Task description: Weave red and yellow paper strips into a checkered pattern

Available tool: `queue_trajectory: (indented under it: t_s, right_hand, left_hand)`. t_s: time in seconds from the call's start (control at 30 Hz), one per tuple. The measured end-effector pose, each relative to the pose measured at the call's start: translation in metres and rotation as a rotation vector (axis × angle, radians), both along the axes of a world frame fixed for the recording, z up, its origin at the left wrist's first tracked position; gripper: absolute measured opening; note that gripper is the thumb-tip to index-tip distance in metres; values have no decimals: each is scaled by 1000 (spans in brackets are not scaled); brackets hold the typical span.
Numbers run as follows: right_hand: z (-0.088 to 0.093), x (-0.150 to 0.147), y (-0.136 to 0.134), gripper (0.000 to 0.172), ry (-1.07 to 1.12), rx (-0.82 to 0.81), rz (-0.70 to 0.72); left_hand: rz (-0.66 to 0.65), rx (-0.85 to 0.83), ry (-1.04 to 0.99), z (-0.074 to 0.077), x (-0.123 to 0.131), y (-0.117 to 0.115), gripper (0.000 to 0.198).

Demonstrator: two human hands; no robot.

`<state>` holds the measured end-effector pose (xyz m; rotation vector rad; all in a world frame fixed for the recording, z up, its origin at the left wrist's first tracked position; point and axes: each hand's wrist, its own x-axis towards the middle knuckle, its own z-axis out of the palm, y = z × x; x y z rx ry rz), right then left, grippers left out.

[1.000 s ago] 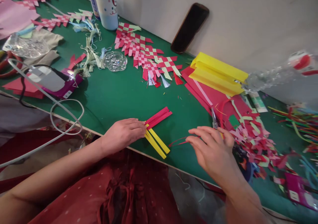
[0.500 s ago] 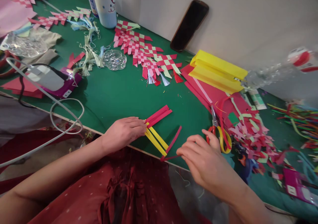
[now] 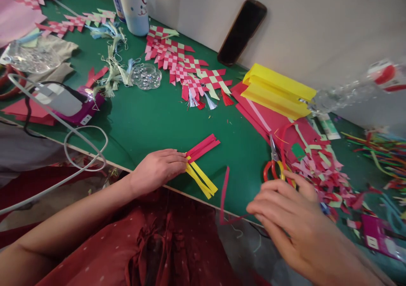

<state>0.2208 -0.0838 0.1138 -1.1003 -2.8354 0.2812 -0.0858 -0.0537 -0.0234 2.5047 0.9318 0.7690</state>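
My left hand (image 3: 160,169) lies at the table's front edge, its fingers pressed together on the joined end of a woven piece of paper strips. Pink strips (image 3: 204,147) point up and right from it, and yellow strips (image 3: 203,180) point down and right. My right hand (image 3: 285,214) pinches one end of a thin folded pink strip (image 3: 225,193). That strip hangs over the table edge, apart from the yellow strips. Scissors (image 3: 273,161) with red and yellow handles lie just beyond my right hand, partly hidden by its fingers.
Woven pink and green pieces (image 3: 187,66) lie at the back. A phone (image 3: 242,32) leans on the wall. Folded yellow paper (image 3: 279,92) rests on pink sheets at right, near paper scraps (image 3: 323,171). A white cable (image 3: 85,140) loops at left.
My right hand has moved right and slightly down with the pink strip, which has come away from the yellow strips' ends. Those ends have moved a little right. My left hand has stayed in place.
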Motion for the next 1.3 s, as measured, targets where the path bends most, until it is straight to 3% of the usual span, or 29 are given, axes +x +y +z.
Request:
queue_trajectory:
  t_s: [0.13, 0.23, 0.4, 0.6, 0.9, 1.1, 1.3]
  right_hand:
    - [9, 16, 0, 16, -20, 92, -34]
    - [8, 8, 1, 17, -11, 92, -33]
    - [-9, -21, 8, 23, -3, -12, -53]
    - [-23, -33, 17, 22, -40, -91, -30]
    - [-44, -61, 41, 15, 12, -35, -23]
    - [-67, -76, 57, 12, 75, 42, -44]
    - [-78, -85, 58, 13, 142, 97, -147]
  left_hand:
    - [-10, -13, -8, 0, -1, 0, 27]
    - [-8, -13, -11, 0, -1, 0, 27]
    - [-1, -19, -21, 0, 1, 0, 26]
    - [8, -8, -20, -1, 1, 1, 25]
    - [-9, -29, -19, -1, 0, 1, 19]
    - [-5, -89, -4, 7, -3, 1, 45]
    - [-2, -113, -28, 11, -2, 2, 49]
